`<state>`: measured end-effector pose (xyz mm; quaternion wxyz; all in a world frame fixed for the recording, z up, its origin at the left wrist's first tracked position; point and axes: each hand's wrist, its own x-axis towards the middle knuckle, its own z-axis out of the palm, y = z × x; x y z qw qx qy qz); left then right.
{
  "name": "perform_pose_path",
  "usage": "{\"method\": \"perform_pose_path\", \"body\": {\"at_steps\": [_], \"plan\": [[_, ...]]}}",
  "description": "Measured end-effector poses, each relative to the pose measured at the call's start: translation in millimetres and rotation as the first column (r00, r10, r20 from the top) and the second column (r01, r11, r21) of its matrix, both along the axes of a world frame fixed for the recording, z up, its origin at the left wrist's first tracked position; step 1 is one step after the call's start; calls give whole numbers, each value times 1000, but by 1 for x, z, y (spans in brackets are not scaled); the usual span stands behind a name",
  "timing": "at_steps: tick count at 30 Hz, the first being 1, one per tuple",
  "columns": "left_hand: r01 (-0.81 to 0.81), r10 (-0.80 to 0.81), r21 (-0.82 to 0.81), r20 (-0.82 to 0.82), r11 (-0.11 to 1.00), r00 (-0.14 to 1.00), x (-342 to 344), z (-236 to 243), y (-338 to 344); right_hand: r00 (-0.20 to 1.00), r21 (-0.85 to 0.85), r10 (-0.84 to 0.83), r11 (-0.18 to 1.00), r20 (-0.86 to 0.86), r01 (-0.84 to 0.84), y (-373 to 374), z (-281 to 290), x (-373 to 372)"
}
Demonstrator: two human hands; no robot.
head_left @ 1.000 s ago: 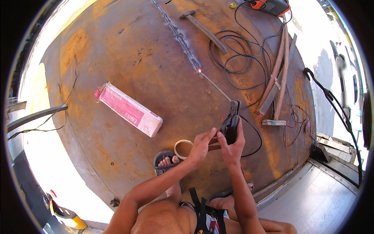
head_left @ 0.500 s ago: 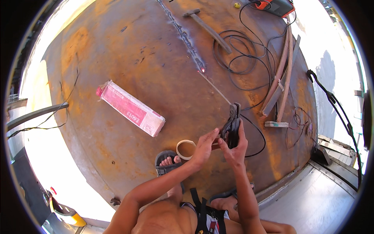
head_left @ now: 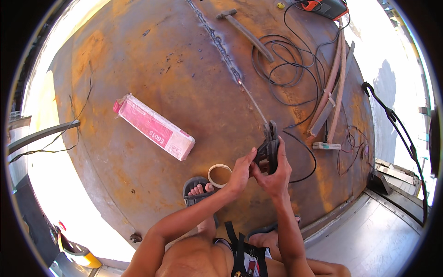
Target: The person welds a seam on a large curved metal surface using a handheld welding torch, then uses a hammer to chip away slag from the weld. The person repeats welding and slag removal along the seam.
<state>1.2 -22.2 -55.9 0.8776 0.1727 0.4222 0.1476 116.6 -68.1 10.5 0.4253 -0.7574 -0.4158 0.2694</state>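
A black electrode holder (head_left: 273, 152) sits in my right hand (head_left: 277, 179), whose fingers are wrapped round its handle. My left hand (head_left: 239, 173) is closed against the holder's left side, fingertips touching it; part of its grip is hidden. From the holder's jaws a thin welding electrode (head_left: 252, 101) slants up and left. Its tip meets the lower end of a rough grey weld bead (head_left: 216, 40) on the rusty steel plate (head_left: 198, 120). A small glow shows at that spot. The holder's black cable loops away on the right.
Left of my hands lies a pink and white electrode box (head_left: 154, 129). A pale ring (head_left: 219, 176) lies by my left foot. Beyond are a hammer (head_left: 247, 34), coiled cable (head_left: 281, 62), wooden strips (head_left: 339, 83), a brush-like tool (head_left: 326, 146) and an orange-black machine (head_left: 325, 8).
The holder and both hands have shifted slightly left, and the electrode stands steeper in view. Its tip has moved a little right, onto the bead's end. The glow there is fainter.
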Motion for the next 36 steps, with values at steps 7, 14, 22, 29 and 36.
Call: {"method": "perform_pose_path", "body": {"at_steps": [7, 14, 22, 29, 36], "plan": [[-15, 16, -24, 19, 1000, 1000, 1, 7, 3, 998, 0, 16, 1000, 53, -16, -2, -9, 2], [-2, 2, -31, -24, 1000, 1000, 1, 2, 3, 1000, -21, 6, 1000, 10, -5, 1, -4, 0], [-116, 114, -16, -70, 993, 991, 9, 9, 3, 1000, -36, -28, 999, 11, 29, 4, -6, 0], [-127, 125, -30, -56, 991, 991, 8, 17, 7, 1000, -42, -24, 999, 1, 24, 3, -8, 1], [-114, 112, -18, -64, 993, 992, 8, 19, 6, 997, 3, 19, 1000, 77, -19, 1, -12, 2]]}}
